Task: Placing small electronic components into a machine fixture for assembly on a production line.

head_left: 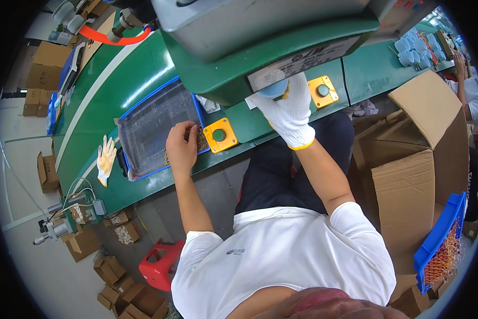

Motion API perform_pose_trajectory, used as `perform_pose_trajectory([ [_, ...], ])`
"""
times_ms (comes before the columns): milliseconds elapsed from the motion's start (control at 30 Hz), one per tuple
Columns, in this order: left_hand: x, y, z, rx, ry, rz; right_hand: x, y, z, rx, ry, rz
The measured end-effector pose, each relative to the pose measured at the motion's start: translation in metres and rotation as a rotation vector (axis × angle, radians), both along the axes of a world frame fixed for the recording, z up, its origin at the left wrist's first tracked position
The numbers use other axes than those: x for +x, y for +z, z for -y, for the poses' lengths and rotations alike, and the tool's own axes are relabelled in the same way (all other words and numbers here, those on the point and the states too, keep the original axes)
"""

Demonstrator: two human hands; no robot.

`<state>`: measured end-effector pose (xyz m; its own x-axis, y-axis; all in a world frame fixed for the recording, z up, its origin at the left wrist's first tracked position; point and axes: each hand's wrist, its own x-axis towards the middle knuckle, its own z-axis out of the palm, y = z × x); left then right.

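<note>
My bare left hand (182, 148) reaches into the near right corner of a blue-rimmed tray (159, 114) with a dark lining. Its fingers are curled at a small heap of tiny brownish pieces (201, 140); what they pinch is hidden. My right hand (289, 112), in a white knitted glove, is raised under the head of a green and grey machine (271, 58). It is closed around a light blue rounded piece (274, 89), partly covered by the machine and the glove. A yellow box with a green button (219, 135) stands beside the tray, and another yellow button box (322, 91) right of my glove.
A spare glove (106, 160) lies left of the tray. Light blue cups (417, 51) stand at the far right of the green bench. An open cardboard box (404, 181) and a blue bin of orange-red pieces (435, 244) are at my right. A red stool (160, 264) stands lower left.
</note>
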<state>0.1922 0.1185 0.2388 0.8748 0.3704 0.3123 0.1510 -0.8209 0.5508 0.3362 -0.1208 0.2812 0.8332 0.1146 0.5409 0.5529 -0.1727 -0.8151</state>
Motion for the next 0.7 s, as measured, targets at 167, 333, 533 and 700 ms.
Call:
perform_pose_trajectory([
  [167,0.002,0.002,0.001,-0.005,0.001,0.001,0.006,0.005,0.002,-0.072,0.011,0.011],
  [333,-0.001,0.004,0.003,0.017,-0.005,0.067,0.006,0.030,0.017,-0.271,0.112,-0.260],
  [533,-0.009,0.003,0.049,-0.048,-0.137,0.371,0.003,-0.018,0.071,-0.040,-0.290,0.236],
  [700,-0.006,-0.026,0.062,0.102,-0.226,0.457,0.027,-0.048,0.119,-0.348,-0.341,0.306],
])
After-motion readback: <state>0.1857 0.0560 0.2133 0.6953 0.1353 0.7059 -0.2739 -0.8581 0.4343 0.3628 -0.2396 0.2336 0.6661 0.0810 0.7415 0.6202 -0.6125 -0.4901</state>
